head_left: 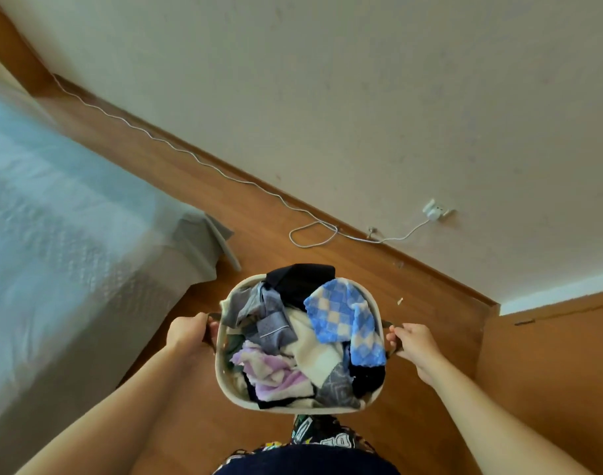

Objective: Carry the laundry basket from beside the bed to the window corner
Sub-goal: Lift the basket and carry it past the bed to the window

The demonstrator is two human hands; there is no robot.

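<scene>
A cream laundry basket point(221, 366) is held above the wooden floor in front of me, near the bed's foot corner. It is heaped with clothes, among them a blue checked cloth point(341, 313), a lilac towel and dark garments. My left hand point(187, 332) grips the dark handle on the basket's left side. My right hand point(415, 344) grips the handle on its right side. The bed point(53, 214) with its pale blue cover lies to the left.
A white cable point(197, 159) runs along the skirting board to a plug point(435, 210) in the wall ahead. A wooden door or panel point(547, 365) stands at the right. Open wooden floor point(259, 221) stretches between bed and wall.
</scene>
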